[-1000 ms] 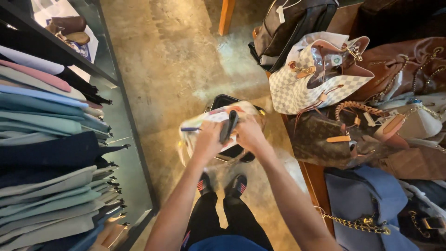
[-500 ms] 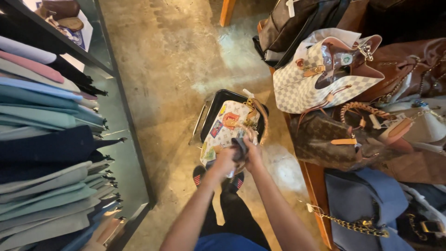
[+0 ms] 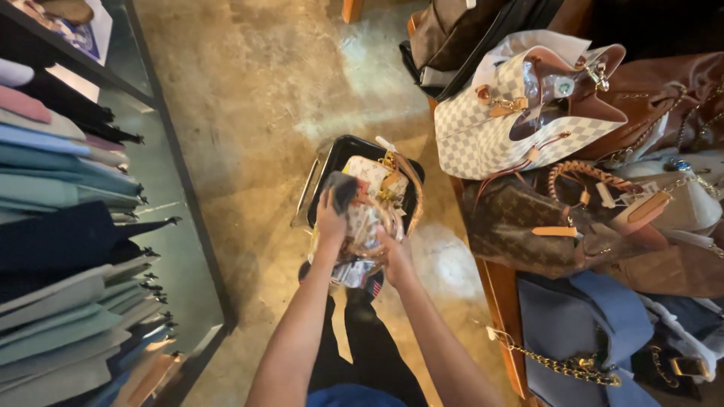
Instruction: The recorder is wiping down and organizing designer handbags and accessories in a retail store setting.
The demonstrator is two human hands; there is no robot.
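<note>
Concrete floor; both arms outstretched; left hand seemingly pinching dark cloth; right hand gripping patterned bag

Left hand presses a dark cloth against the upper side of a small white patterned handbag. Right hand supports the handbag from below; clear plastic wrap covers its lower part. A black tray lies on the concrete floor beyond the handbag. Left: rack of hanging garments. Right: a checkered bucket bag, a brown monogram bag and a blue bag with a gold chain.
</note>
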